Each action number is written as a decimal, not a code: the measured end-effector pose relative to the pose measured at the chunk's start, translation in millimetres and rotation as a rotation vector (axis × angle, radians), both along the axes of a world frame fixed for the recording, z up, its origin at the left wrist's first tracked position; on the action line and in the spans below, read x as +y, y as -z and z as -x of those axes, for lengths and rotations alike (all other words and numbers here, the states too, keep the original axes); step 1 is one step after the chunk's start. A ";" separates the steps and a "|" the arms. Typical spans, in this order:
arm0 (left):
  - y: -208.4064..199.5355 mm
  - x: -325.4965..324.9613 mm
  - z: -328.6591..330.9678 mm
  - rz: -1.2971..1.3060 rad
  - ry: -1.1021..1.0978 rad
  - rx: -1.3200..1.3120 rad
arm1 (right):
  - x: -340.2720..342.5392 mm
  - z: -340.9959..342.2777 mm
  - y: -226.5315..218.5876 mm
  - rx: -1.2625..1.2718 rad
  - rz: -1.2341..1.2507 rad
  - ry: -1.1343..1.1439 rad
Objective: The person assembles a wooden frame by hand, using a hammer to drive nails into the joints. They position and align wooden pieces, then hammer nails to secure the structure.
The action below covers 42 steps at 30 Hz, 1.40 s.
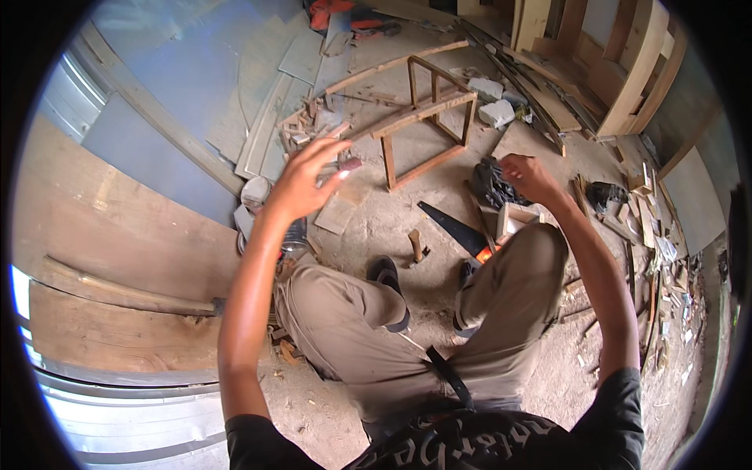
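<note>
Black shirt with pale lettering, lower centre.
Left of centre, the left hand loosely pinches a reddish scrap; the right hand curls, contents unclear.

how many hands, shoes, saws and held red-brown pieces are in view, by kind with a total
Hands: 2 (left hand, right hand)
Shoes: 2 (left shoe, right shoe)
Saws: 1 (black-bladed saw)
Held pieces: 1 (red-brown piece, in the left fingers)
Total: 6
</note>
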<state>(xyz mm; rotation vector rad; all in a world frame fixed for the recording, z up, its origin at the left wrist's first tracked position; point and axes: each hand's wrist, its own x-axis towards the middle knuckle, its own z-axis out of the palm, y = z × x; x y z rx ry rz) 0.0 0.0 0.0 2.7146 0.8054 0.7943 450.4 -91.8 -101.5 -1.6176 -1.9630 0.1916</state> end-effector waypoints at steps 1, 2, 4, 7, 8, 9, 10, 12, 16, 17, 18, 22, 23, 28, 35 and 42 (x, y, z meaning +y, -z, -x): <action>0.0 3.6 -12.8 -0.035 0.011 -0.009 | 1.0 -3.9 -18.0 0.003 0.015 0.047; -3.0 8.5 -21.3 -0.071 0.022 -0.017 | 2.8 -5.9 -36.6 0.007 0.028 0.093; 12.0 8.1 -10.6 -0.037 0.026 0.183 | -24.0 38.7 1.4 0.119 0.202 0.238; 20.0 26.9 -38.0 -0.248 0.005 0.262 | -4.2 27.9 -20.1 0.105 0.025 0.239; 25.2 32.1 -48.6 -0.351 0.013 0.280 | 4.0 29.7 -15.8 0.109 -0.180 0.149; 35.4 35.5 -61.0 -0.438 0.038 0.300 | 4.2 21.9 -5.5 0.131 -0.147 0.089; 43.1 39.2 -72.2 -0.369 0.050 0.272 | 9.4 14.9 4.1 0.158 -0.119 0.024; 60.2 48.6 -82.6 -0.155 0.140 0.302 | 25.7 4.7 24.3 0.152 0.198 -0.084; 118.5 78.2 -94.8 0.245 0.219 0.214 | 52.0 -22.9 83.8 -0.141 0.591 -0.130; 129.1 71.6 -97.3 0.286 0.171 0.248 | 54.6 -32.6 93.0 -0.253 0.688 -0.117; 140.8 64.5 -100.1 0.327 0.121 0.283 | 58.2 -44.9 98.8 -0.376 0.787 -0.112; 151.6 46.6 -99.0 0.472 0.118 0.792 | 78.7 -126.6 183.1 -0.706 0.793 0.009; 158.5 51.7 -93.2 0.616 0.135 0.841 | 81.3 -141.2 200.2 -0.792 0.768 0.073; 141.1 67.1 -63.0 1.049 0.009 0.779 | 124.4 -148.5 243.6 -0.614 0.841 0.108; 134.4 92.3 -57.8 1.034 -0.181 0.544 | 167.3 -154.4 369.6 -0.431 0.747 0.299; 121.0 108.0 -76.2 1.072 -0.142 0.483 | 144.7 -166.8 374.4 -0.518 0.622 0.353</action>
